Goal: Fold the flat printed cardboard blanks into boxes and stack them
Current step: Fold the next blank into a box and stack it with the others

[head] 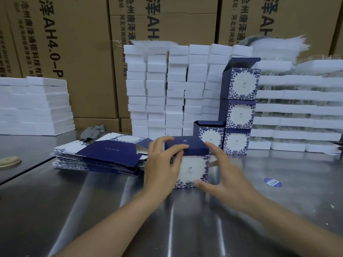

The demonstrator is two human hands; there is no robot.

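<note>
A folded blue-and-white floral box (193, 169) stands on the steel table (185, 219) in front of me. My left hand (163, 167) grips its left side, thumb and fingers curled over the dark blue top flap. My right hand (220, 175) is blurred, with spread fingers at the box's right side and the thumb touching its lower front corner. To the left lies a pile of flat printed blanks (100, 156). Behind stands a column of three finished boxes (239, 110), and one more box with its lid up (210, 135) beside it.
Stacks of white foam blocks (174, 86) fill the back, with more white foam at the left (35, 106) and foam trays at the right (297, 112). Brown cartons (74, 43) form a wall behind. A blue sticker (272, 182) and a tape roll (8, 161) lie on the table.
</note>
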